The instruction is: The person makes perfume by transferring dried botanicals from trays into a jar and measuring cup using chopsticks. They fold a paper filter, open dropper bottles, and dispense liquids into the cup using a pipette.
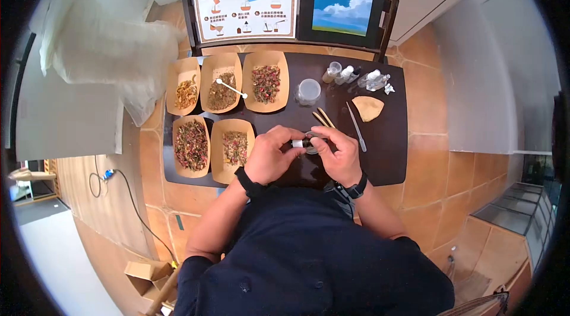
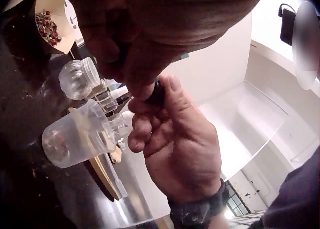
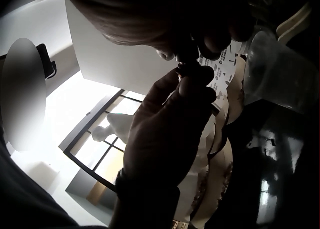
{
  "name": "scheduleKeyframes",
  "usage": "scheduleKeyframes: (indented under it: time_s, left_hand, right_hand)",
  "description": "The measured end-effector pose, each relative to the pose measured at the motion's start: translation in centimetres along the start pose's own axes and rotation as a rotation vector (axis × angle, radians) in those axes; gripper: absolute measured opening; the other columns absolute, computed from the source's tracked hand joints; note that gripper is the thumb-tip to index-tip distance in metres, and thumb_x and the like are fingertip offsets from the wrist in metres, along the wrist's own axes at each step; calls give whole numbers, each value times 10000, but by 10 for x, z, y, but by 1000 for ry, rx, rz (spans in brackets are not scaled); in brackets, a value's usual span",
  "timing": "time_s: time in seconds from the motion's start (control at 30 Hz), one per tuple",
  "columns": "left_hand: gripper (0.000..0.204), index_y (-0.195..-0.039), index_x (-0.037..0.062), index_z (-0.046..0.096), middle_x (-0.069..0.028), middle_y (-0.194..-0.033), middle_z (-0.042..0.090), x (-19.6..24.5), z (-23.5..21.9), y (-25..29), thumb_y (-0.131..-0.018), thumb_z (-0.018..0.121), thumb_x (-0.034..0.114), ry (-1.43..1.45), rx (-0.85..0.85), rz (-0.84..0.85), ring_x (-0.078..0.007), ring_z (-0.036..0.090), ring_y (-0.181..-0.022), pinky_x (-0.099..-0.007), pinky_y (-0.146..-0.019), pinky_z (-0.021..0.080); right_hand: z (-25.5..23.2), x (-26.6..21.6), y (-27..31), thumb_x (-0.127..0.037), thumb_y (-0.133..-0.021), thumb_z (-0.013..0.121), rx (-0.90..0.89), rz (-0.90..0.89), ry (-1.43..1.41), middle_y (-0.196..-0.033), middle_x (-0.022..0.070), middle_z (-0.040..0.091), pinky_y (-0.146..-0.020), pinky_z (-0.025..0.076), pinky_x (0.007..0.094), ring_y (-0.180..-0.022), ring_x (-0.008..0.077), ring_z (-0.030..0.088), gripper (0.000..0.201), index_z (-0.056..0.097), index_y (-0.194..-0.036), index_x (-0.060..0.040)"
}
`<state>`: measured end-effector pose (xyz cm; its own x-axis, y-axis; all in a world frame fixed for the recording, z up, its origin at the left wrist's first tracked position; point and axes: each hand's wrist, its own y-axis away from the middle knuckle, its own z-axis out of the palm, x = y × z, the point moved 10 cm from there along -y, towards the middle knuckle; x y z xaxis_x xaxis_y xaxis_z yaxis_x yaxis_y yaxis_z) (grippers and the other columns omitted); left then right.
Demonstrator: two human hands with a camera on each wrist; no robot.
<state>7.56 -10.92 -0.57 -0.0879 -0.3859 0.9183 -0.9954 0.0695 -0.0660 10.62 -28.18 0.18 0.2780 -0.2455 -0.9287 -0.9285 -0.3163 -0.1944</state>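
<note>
A small dark bottle with a white label (image 1: pixel 298 144) is held between both hands over the near part of the dark table. The left hand (image 1: pixel 270 152) pinches its labelled end with thumb and fingers. At the other end, the right hand (image 1: pixel 341 152) pinches the dark end, which also shows in the left wrist view (image 2: pixel 157 93). Below the hands, a clear plastic cup (image 2: pixel 75 134) holds a little plant material; in the head view the hands mostly cover it. The right wrist view is dark, with the left hand (image 3: pixel 165 129) against bright light and the fingertips meeting.
Paper trays of dried petals (image 1: pixel 192 145) stand on the left of the table. Near the middle is a lidded clear jar (image 1: pixel 308 91). Small bottles (image 1: pixel 374 81), a folded filter (image 1: pixel 368 108), a pipette (image 1: pixel 357 129) and wooden tweezers (image 1: pixel 323 117) lie right. Behind stands an instruction board (image 1: pixel 246 7).
</note>
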Motion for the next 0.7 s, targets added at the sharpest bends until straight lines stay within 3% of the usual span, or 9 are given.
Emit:
scheduleKeyframes:
  time_s: [0.07,0.3,0.33,0.37,0.53,0.6,0.63,0.7]
  left_hand:
    - [326,-1155,43,792,-111,-1109,800,3,3,0,-850,908,43,3,-20,2,-267,764,-942,-360,-819,597]
    - [337,-1135,31,799,-109,-1095,813,3,2,-2,-818,904,-8,22,-21,-46,-242,784,-975,-350,-854,608]
    - [325,-1148,39,800,-112,-1079,789,8,0,-3,-842,877,-40,10,-2,38,-209,757,-867,-322,-749,607]
    - [325,-1148,39,800,-112,-1079,789,9,2,-4,-842,877,-40,2,-23,45,-209,757,-867,-322,-749,607]
    - [327,-1122,34,809,-115,-1090,800,9,0,-3,-815,885,-50,-52,-9,45,-218,753,-911,-326,-779,598]
    - [331,-1123,33,809,-118,-1092,802,9,2,-3,-811,889,-47,-70,-36,50,-227,760,-928,-331,-798,601]
    - [336,-1124,31,809,-121,-1094,804,8,2,-3,-808,892,-44,-79,-38,45,-236,768,-944,-336,-818,604]
    - [335,-1121,20,807,-129,-1099,809,3,6,-2,-804,895,-44,-88,-54,41,-253,784,-1002,-344,-871,610]
  right_hand:
    - [1,14,4,-202,-1038,795,15,67,-30,-924,138,807,-711,596,335,-836,238,807,238,768,-1162,-2]
    - [2,3,6,-244,-976,865,-74,125,-61,-880,131,776,-667,582,339,-746,219,773,364,703,-1209,-17]
    - [4,5,7,-232,-959,877,-86,98,-34,-872,122,768,-654,580,342,-726,216,762,372,699,-1208,-21]
    - [7,7,9,-220,-942,889,-98,72,-6,-863,112,760,-640,577,345,-706,213,751,382,694,-1207,-25]
    - [4,20,8,-390,-968,850,-49,22,132,-800,131,742,-614,569,382,-685,289,753,446,705,-1208,-42]
    - [12,25,7,-473,-973,823,-157,53,216,-784,143,738,-621,572,409,-693,324,756,497,710,-1210,-51]
    - [11,23,7,-473,-973,823,-135,61,211,-784,143,738,-621,572,409,-693,324,756,497,710,-1210,-51]
    - [4,10,5,-429,-936,881,-50,46,97,-890,106,772,-648,565,363,-732,248,747,448,723,-1145,-66]
